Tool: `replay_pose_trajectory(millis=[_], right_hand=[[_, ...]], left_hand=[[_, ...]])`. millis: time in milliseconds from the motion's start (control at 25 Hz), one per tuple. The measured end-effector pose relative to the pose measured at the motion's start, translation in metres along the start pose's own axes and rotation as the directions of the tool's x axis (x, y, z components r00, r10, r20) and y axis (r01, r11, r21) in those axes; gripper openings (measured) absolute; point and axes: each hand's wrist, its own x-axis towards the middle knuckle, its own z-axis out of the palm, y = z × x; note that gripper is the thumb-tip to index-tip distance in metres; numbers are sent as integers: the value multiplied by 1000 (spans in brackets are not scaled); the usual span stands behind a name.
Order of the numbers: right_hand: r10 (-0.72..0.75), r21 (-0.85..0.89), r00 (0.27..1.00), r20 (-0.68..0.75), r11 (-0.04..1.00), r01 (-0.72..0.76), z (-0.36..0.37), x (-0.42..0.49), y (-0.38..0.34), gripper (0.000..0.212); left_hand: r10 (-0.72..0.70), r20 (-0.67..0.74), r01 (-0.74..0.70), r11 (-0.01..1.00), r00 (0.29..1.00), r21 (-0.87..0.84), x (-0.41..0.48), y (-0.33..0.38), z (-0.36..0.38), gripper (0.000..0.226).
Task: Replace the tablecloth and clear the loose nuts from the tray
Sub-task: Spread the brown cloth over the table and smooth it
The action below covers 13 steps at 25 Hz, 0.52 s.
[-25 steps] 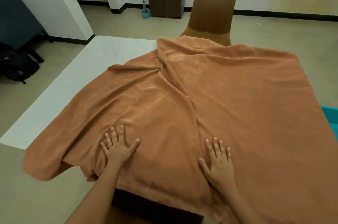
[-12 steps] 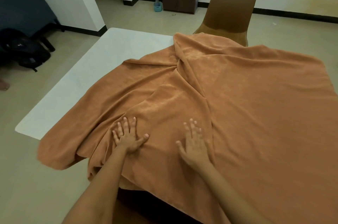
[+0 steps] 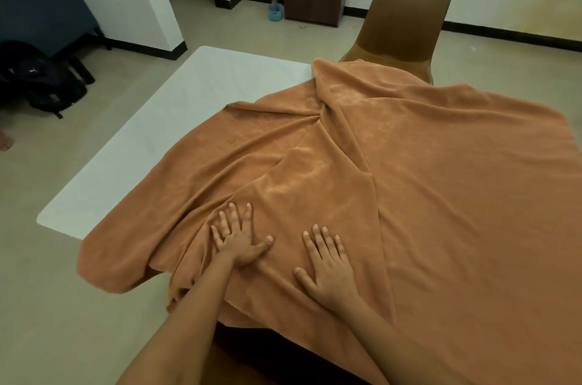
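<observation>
- Head view gives us the tablecloth (image 3: 409, 195) lying over the middle and right of the table (image 3: 176, 139) and hanging over its near edge. The left strip, from the far-left corner to the near-left corner, is bare and white.
- We judge the cloth-laying well on but not finished. The cloth sits askew, a long fold runs from the far edge toward the near edge, and wrinkles bunch toward the near-left corner.
- We see no tray and no nuts anywhere, so we cannot tell how that part of the task stands.
- Our left hand (image 3: 239, 240) lies palm down on the cloth close to the near edge. Its fingers are spread, the thumb points right, and one finger carries a ring (image 3: 227, 235). Its grip is wide and holds nothing.
- Our right hand (image 3: 327, 268) rests just beside it, to its right, palm down with straight fingers pointing toward the far edge. Its grip is wide too and only presses the cloth.
- Both forearms reach in over the near edge.
- We take the step in hand to be smoothing. What is left, as we judge it, is to draw the cloth over the bare left strip and flatten the fold.
- Beyond the far edge stands a chair (image 3: 406, 13).
</observation>
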Motion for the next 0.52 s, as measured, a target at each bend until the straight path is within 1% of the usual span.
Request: replay_pose_trajectory(millis=[160,200,240,320,360,400,440,480,520], right_hand=[[50,-9,999,-18,999,-50,7,-16,-18,75],[102,-6,994,-51,995,-102,10,-21,-29,71],[188,13,978,-94,982,-188,11,-21,-43,67],[390,107,907,-161,920,-377,13,-1,-83,58],[443,167,877,-188,894,-416,12,18,-107,56],[446,215,870,-208,889,-404,10,39,-130,56],[411,246,886,-213,901,-359,10,58,-150,59],[360,255,913,-189,916,-309,13,75,-168,64],[313,242,938,-148,931,-273,19,86,-181,68]], left_hand=[[86,125,-88,996,988,11,-12,-11,-11,105],[98,169,-103,995,981,18,-18,-15,-13,104],[117,214,-122,993,970,7,-24,-19,-14,102],[212,273,-193,977,939,-93,-42,-31,-19,93],[274,229,-231,953,934,-198,-49,-41,-31,87],[332,112,-284,907,936,-311,-53,-54,-47,77],[349,-81,-354,866,934,-354,-52,-71,-62,64],[312,-284,-393,868,907,-303,-47,-91,-76,57],[272,-376,-374,898,886,-231,-37,-112,-90,64]])
